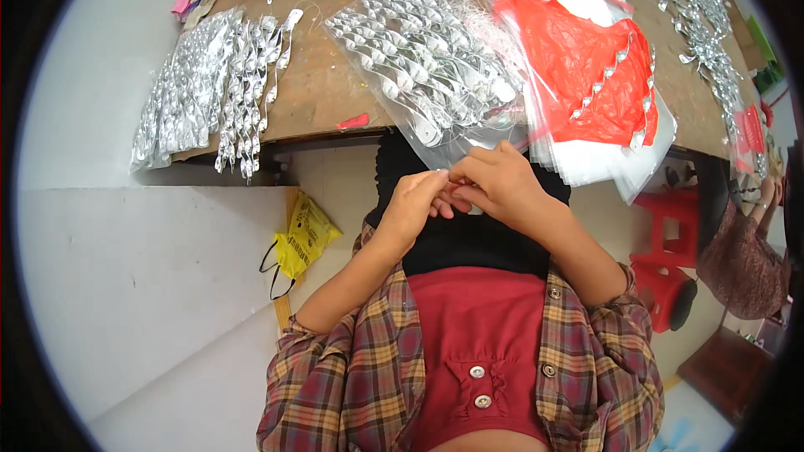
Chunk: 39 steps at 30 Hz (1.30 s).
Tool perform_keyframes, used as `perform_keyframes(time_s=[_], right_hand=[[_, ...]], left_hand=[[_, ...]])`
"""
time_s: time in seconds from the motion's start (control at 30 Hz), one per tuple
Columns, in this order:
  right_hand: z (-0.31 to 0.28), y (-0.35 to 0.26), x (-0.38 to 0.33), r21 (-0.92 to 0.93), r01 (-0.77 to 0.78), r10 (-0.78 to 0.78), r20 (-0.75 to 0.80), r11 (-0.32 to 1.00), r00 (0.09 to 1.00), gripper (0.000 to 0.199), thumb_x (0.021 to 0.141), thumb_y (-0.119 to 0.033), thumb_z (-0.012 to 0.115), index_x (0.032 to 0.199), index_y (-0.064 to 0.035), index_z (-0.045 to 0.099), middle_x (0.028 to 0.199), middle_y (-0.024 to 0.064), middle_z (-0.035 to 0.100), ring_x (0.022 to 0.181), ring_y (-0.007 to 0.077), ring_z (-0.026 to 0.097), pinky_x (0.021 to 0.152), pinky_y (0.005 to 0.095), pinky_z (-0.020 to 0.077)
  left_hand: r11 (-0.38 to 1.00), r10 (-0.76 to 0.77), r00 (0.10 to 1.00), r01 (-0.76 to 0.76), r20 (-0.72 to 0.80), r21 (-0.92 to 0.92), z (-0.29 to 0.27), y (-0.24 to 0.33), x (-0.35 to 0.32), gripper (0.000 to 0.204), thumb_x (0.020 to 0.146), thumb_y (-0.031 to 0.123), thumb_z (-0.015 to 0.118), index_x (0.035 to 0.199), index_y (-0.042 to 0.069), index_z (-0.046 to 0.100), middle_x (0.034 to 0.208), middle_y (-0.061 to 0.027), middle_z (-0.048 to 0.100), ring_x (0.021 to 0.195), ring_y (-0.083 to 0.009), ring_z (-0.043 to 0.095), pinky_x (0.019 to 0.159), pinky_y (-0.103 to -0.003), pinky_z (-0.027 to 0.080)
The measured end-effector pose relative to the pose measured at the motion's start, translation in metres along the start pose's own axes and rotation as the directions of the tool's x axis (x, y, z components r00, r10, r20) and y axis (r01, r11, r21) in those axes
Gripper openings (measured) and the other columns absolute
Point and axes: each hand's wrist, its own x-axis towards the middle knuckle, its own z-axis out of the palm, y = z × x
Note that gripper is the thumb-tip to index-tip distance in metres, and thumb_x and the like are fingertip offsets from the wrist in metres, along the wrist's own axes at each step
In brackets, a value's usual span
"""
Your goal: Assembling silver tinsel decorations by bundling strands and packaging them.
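A clear plastic bag (pixel 402 75) filled with shiny silver twisted strips lies at the table's front edge, its near end hanging over toward me. At that near end my left hand (pixel 410 208) and my right hand (pixel 502 188) meet, fingertips touching. Both have curled fingers and appear to pinch the bag's edge; the exact grip is partly hidden behind the fingers. Just right of the bag, a stack of flat clear bags (pixel 578 159) carries a red plastic sheet (pixel 561 59). Two silver twisted strips (pixel 605 74) lie across the red sheet.
Packed silver spirals (pixel 188 84) and loose strips (pixel 251 88) rest at the brown table's (pixel 314 100) left edge. More silver strips (pixel 670 0) heap along the far right. A red scrap (pixel 353 121) lies near the front. Below are a yellow bag (pixel 303 238), red stools (pixel 666 238) and another person (pixel 745 251).
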Motion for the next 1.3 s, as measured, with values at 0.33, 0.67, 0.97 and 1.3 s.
perform_keyframes(time_s=[0.33, 0.67, 0.97, 1.3], right_hand=[[-0.021, 0.003, -0.023, 0.512, -0.255, 0.299, -0.004, 0.820, 0.954, 0.007, 0.078, -0.005, 0.058, 0.076, -0.0075, 0.052, 0.069, -0.0007, 0.046, 0.060, 0.0093, 0.042, 0.058, 0.0243, 0.0326], [-0.014, -0.005, -0.008, 0.182, -0.061, 0.075, -0.068, 0.981, 0.995, 0.013, 0.077, -0.012, 0.067, 0.088, -0.0085, 0.062, 0.078, 0.0039, 0.058, 0.068, 0.0189, 0.053, 0.064, 0.0299, 0.0381], [0.012, -0.006, 0.007, -0.085, 0.115, -0.115, 0.006, 0.990, 0.993, 0.013, 0.072, -0.012, 0.068, 0.079, -0.0107, 0.057, 0.069, 0.0024, 0.050, 0.063, 0.0202, 0.050, 0.063, 0.0320, 0.0353], [-0.098, 0.037, -0.073, 0.679, -0.382, 0.756, -0.413, 0.627, 0.508, 0.014, 0.079, 0.001, 0.055, 0.070, -0.0036, 0.047, 0.072, -0.0009, 0.044, 0.064, 0.0076, 0.039, 0.057, 0.0231, 0.0344]], left_hand=[[0.997, -0.006, 0.999, 0.009, -0.049, 0.072, -0.007, -0.003, 0.002, 0.040, 0.093, 0.031, 0.040, 0.088, 0.000, 0.066, 0.075, -0.0092, 0.068, 0.058, -0.0069, 0.052, 0.055, -0.020, 0.037], [0.995, 0.042, 0.998, -0.039, -0.035, 0.089, -0.005, 0.006, -0.006, 0.039, 0.093, 0.033, 0.040, 0.085, 0.003, 0.064, 0.071, -0.0088, 0.067, 0.057, -0.0067, 0.051, 0.055, -0.020, 0.037], [0.999, 0.031, 0.999, -0.030, -0.039, 0.043, -0.006, -0.002, -0.003, 0.040, 0.093, 0.032, 0.041, 0.083, 0.001, 0.064, 0.070, -0.0083, 0.066, 0.056, -0.0080, 0.051, 0.053, -0.021, 0.037], [0.998, 0.039, 0.997, -0.036, -0.067, 0.059, -0.014, 0.008, -0.011, 0.038, 0.091, 0.030, 0.044, 0.082, 0.000, 0.066, 0.068, -0.0092, 0.066, 0.056, -0.0073, 0.051, 0.055, -0.020, 0.037]])
